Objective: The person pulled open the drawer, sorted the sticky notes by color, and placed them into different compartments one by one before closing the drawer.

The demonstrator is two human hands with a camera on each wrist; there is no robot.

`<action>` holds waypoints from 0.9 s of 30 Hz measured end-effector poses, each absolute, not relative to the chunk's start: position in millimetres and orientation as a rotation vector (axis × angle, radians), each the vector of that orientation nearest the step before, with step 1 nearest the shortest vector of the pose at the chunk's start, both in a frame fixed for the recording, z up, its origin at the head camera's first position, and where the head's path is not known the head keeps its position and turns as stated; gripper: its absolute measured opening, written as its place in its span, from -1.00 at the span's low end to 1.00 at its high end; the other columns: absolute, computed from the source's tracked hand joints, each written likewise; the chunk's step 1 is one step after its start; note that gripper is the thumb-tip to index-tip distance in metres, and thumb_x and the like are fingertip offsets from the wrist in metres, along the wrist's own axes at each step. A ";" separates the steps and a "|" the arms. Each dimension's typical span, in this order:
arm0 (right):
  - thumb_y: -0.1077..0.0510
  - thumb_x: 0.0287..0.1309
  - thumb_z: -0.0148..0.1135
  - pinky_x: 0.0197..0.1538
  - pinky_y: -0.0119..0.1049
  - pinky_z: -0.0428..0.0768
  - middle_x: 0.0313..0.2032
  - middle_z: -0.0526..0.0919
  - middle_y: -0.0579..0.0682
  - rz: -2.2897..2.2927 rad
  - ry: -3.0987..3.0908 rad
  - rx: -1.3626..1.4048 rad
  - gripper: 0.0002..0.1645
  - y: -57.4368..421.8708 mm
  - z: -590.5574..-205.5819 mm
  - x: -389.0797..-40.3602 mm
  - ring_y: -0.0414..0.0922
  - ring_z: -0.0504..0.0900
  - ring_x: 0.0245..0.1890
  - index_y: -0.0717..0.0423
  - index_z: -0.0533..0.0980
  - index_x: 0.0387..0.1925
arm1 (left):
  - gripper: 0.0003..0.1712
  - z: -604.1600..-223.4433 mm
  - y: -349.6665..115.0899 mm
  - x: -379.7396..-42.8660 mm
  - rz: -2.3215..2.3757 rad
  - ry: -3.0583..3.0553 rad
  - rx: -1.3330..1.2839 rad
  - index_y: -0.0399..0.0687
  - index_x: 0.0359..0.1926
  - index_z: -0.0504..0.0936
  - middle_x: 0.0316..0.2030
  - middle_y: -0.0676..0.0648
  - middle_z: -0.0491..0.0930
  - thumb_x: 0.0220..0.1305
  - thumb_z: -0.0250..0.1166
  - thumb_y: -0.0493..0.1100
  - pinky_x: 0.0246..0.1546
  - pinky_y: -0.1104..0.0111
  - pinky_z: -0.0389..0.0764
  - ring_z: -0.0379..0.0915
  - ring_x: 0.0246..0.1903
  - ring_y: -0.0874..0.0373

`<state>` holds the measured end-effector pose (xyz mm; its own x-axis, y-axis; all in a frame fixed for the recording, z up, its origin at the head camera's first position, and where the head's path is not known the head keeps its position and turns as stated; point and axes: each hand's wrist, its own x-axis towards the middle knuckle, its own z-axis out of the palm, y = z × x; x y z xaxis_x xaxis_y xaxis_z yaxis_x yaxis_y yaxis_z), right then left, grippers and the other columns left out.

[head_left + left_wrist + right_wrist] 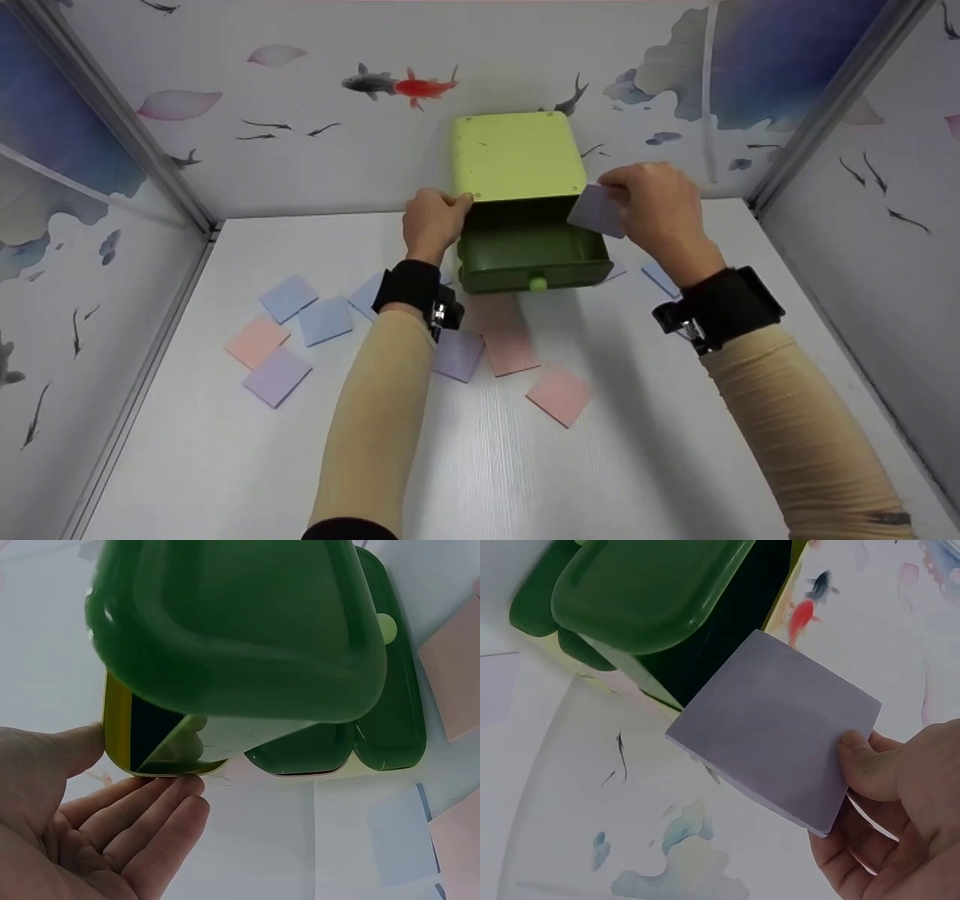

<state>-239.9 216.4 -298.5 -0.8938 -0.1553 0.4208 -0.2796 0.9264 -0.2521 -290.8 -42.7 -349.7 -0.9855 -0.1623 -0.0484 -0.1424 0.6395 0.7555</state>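
A small drawer cabinet (517, 154) with a yellow-green top stands against the back wall, its green top drawer (536, 276) pulled out. My left hand (435, 221) holds the cabinet's upper left corner. In the left wrist view, the thumb and fingers (161, 821) meet the cabinet's edge from two sides. To the right, my right hand (660, 210) pinches a purple square card (596, 211) between thumb and fingers. The card is tilted, its far corner at the drawer's right side. The right wrist view shows the card (776, 731) close beside the drawer front (652, 600).
Blue cards (326, 321), pink cards (559, 395) and purple cards (277, 377) lie scattered on the white table (480, 480), several partly under the left forearm. A blue card (660, 280) lies beyond the right wrist. Printed panels (300, 165) enclose the table.
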 end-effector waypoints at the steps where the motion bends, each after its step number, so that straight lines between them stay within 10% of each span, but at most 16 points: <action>1: 0.32 0.24 0.23 -0.14 0.08 0.61 -0.19 0.76 0.15 0.438 -2.691 0.337 -0.76 213.6 -299.0 -240.4 0.17 0.69 -0.19 0.09 0.71 -0.12 | -0.57 -349.7 -42.5 -290.8 -1.300 -2.822 0.261 -0.09 -0.16 0.73 -0.31 -0.05 0.70 0.36 0.18 0.15 -0.42 0.38 0.47 0.55 -0.40 0.13; 27: 0.26 0.23 0.27 -0.06 0.02 0.64 -0.16 0.76 0.08 0.337 -3.002 0.609 -0.79 193.4 -336.4 -259.0 0.09 0.69 -0.12 0.05 0.73 -0.14 | -0.58 -349.8 -44.6 -291.0 -1.287 -2.828 0.236 -0.08 -0.36 0.73 -0.59 0.05 0.51 0.35 0.20 0.15 -0.51 0.40 0.36 0.41 -0.54 0.19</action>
